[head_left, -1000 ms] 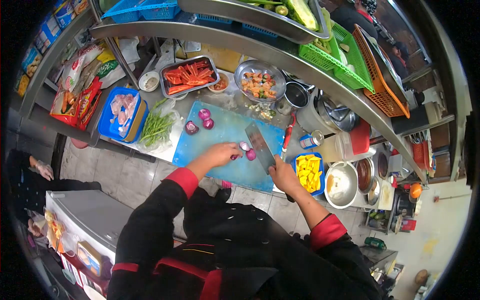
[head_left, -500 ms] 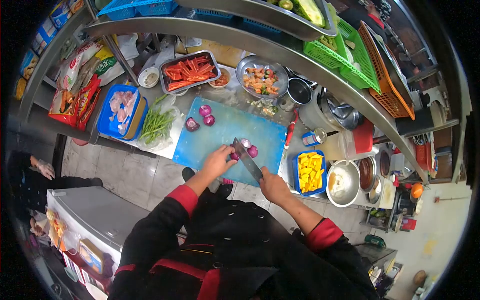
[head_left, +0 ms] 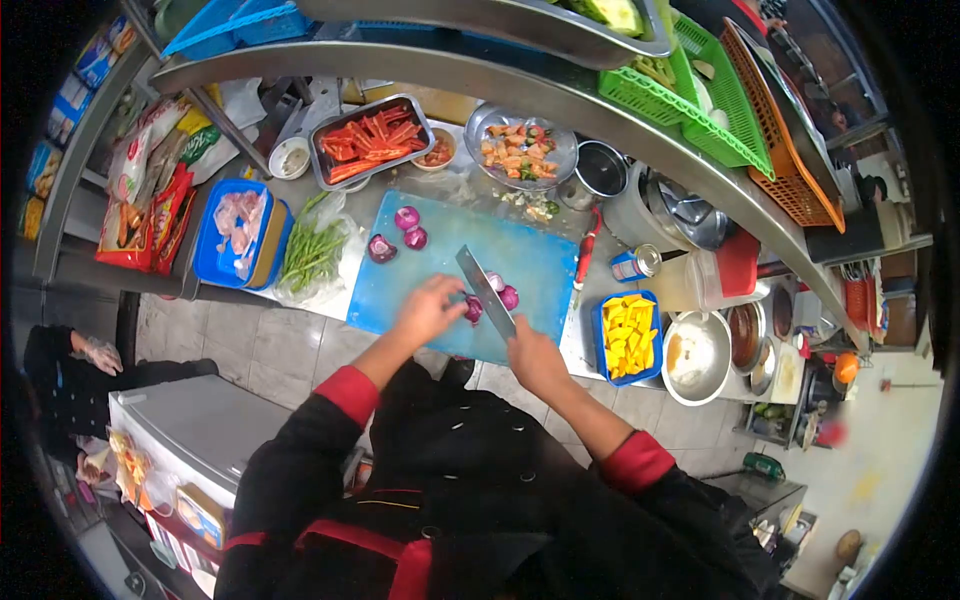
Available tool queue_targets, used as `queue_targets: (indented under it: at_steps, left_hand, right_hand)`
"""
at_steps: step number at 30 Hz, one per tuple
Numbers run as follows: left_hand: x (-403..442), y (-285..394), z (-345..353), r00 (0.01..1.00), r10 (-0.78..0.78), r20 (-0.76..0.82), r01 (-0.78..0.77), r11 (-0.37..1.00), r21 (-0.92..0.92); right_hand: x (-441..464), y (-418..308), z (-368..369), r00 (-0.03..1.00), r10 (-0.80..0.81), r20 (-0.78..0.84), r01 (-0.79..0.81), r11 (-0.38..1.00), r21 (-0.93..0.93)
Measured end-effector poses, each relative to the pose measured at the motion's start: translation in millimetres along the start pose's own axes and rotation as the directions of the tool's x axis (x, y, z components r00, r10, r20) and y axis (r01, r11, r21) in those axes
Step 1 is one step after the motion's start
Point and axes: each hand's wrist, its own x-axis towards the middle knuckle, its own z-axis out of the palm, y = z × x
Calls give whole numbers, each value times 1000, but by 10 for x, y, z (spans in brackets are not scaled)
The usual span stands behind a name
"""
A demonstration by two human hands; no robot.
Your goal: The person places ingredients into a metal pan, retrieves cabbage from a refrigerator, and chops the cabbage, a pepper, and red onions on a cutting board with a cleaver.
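My right hand [head_left: 535, 352] is wrapped around the handle of a kitchen knife [head_left: 482, 287], whose broad blade points up and left over the cutting board. To its left, my left hand [head_left: 430, 308] is open, fingers stretched toward the blade. Close to those fingertips lies a red onion piece [head_left: 473, 308]; whether they touch is unclear. On the blade's right side are more red onion pieces [head_left: 508, 297], partly hidden by the knife. Several purple onion pieces [head_left: 414, 238] rest at the upper left of the blue cutting board [head_left: 380, 305].
Left of the board are green beans [head_left: 312, 250] and a blue tub of raw meat [head_left: 238, 225]. Behind it stand a tray of red pepper strips [head_left: 370, 145] and a metal bowl [head_left: 520, 148]. A yellow-filled blue tub [head_left: 628, 338] sits right. A metal shelf [head_left: 480, 75] overhangs the counter.
My left hand has drawn slightly left, its fingers loosened from the onion. The knife has shifted a little left and up with my right hand. The view has turned slightly.
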Motion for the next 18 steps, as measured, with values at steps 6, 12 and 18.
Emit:
queue_targets:
  at_steps: [6,12,18]
  left_hand:
    - [877,464,83,974,222,46,-226,933,281]
    - [1044,217,520,838,-93,538,-224,839,495]
    - [686,51,-117,896,-20,443,-51,988,147]
  right_hand:
    - [-294,191,384,985,-86,152,66,990,128]
    - [-15,184,721,990,-117,81,85,942,323]
    - [104,486,478,969,240,53,-242,899,364]
